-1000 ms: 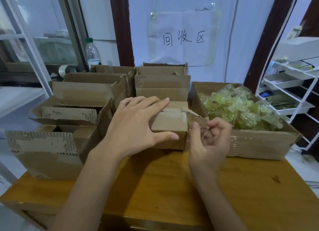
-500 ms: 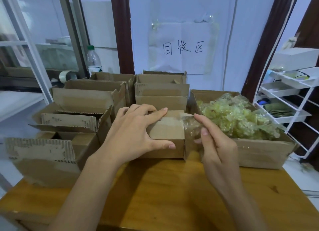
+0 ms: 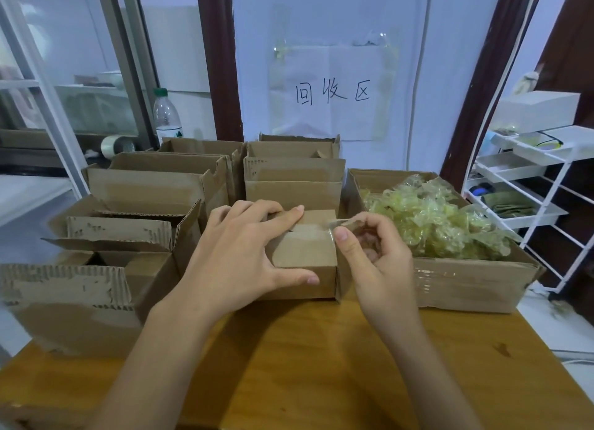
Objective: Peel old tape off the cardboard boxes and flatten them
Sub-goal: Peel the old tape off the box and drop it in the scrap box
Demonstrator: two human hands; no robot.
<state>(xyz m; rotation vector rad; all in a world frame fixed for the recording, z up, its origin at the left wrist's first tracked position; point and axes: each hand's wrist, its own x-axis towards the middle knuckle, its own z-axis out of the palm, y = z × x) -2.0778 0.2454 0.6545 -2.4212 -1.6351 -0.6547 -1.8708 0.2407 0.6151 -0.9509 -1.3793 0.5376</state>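
A small closed cardboard box (image 3: pixel 305 253) stands on the wooden table (image 3: pixel 321 365) at the centre. My left hand (image 3: pixel 238 253) grips it, fingers spread across its top and thumb against its front face. My right hand (image 3: pixel 369 256) sits at the box's right top edge, fingers curled, pinching a strip of clear tape (image 3: pixel 337 222) that lifts off the lid. The rest of the strip is hard to see against the cardboard.
Several open cardboard boxes (image 3: pixel 96 269) crowd the left and back. A larger box (image 3: pixel 466 285) on the right holds a heap of crumpled yellowish tape (image 3: pixel 427 224). A water bottle (image 3: pixel 167 114) and tape roll (image 3: pixel 119 145) stand behind; a white rack (image 3: pixel 530 172) is at right.
My right hand went from reaching toward the box of used tape with straighter fingers back to the small box's top edge, where it curled onto the tape. My left hand kept its hold.
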